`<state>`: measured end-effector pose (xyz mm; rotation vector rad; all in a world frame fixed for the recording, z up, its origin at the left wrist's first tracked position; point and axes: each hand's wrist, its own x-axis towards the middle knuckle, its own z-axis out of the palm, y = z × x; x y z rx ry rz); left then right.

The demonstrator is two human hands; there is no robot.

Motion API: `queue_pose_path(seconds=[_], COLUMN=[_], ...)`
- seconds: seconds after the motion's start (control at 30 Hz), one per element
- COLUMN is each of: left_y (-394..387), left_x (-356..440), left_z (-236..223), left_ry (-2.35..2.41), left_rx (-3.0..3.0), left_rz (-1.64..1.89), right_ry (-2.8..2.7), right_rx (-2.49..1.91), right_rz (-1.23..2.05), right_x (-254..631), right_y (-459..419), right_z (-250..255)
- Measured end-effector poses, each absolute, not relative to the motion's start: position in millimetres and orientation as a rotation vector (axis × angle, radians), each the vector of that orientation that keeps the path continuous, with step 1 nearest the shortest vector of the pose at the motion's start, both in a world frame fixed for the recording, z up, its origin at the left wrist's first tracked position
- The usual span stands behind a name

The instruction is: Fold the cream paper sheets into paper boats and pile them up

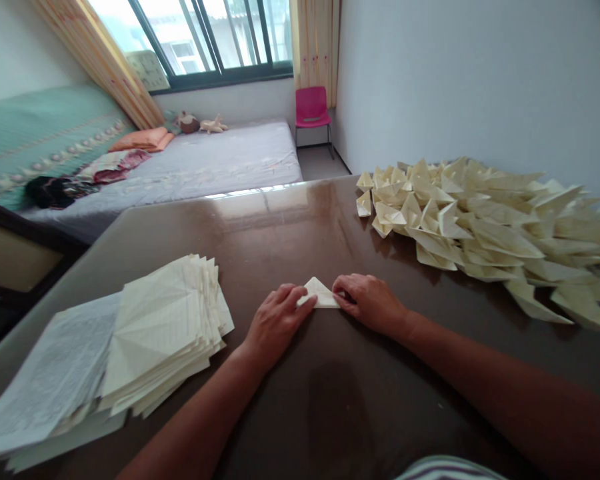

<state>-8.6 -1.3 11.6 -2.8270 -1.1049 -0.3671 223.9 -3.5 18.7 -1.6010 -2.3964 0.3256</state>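
A small piece of folded cream paper (320, 294), shaped like a triangle with its tip pointing away from me, lies on the brown table (275, 247). My left hand (278, 317) pinches its left corner between thumb and fingers. At the right corner, my right hand (367, 300) is closed on the paper in the same way, with its fingers curled. The paper's two lower corners are partly hidden under my fingertips.
To the left lie a stack of creased cream sheets (155, 327) and printed pages (60, 367). Folded paper boats (480, 220) are heaped along the wall on the right. Beyond the table stand a bed (240, 157) and a pink chair (312, 107).
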Motion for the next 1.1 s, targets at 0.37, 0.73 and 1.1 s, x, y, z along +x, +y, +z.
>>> queue_pose_path(seconds=[0.37, 0.73, 1.1], left_y=[-21.6, -22.7, -23.5], left_x=[4.4, 3.3, -1.4], left_z=[24.2, 19.9, 10.1], left_ry=[-1.171, -1.159, -1.06], left_rx=[-2.906, -2.889, -2.909], left_rz=[-0.058, -0.141, -0.352], right_ry=[-2.702, -2.932, -2.409], right_rx=[-1.19, -1.436, -1.745], right_rz=[-0.15, -0.437, 0.228], right_x=[220.5, 205.9, 231.0], right_y=[-19.2, -53.7, -25.4], right_z=[20.4, 32.4, 33.6])
